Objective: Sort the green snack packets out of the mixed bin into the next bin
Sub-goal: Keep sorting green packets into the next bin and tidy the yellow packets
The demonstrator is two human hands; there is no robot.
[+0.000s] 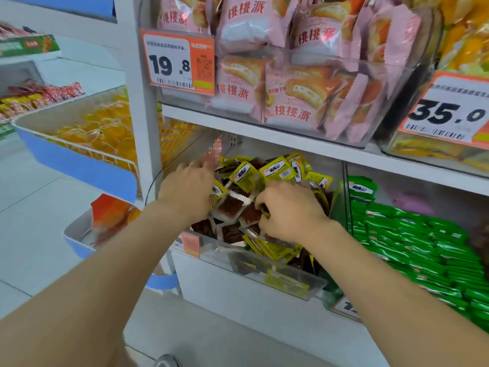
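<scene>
The white shelf (264, 144) carries clear plastic bins side by side, so stock of one kind can be kept apart from the next. The mixed bin (280, 271) sits in front of the person, heaped mostly with yellow packets (277, 172) and clear-windowed brown packets (230, 207). The next bin (347, 170), just to its right, holds the green packets (423, 245) in overlapping rows, with one standing upright at the back left. They are bright glossy green, flat and oblong, with a small white-and-red logo near one end.

In the mixed bin no green packet shows plainly on top. A dark green shape (337, 205) lies against the wall shared by the two bins, but which side of it cannot be told. Any strays are probably buried, which would explain both hands being down in the heap.

The left hand (188, 192) reaches to the back left of the pile with its fingers stretched forward, seemingly holding packets aside. A blurred pinkish film (214, 152) stands just beyond its fingertips, and whether they pinch it cannot be told. The right hand (288, 210) is nearer the front, knuckles up and fingers curled down among the brown packets. Their tips are hidden, so whether they are clamped on anything cannot be told.
</scene>
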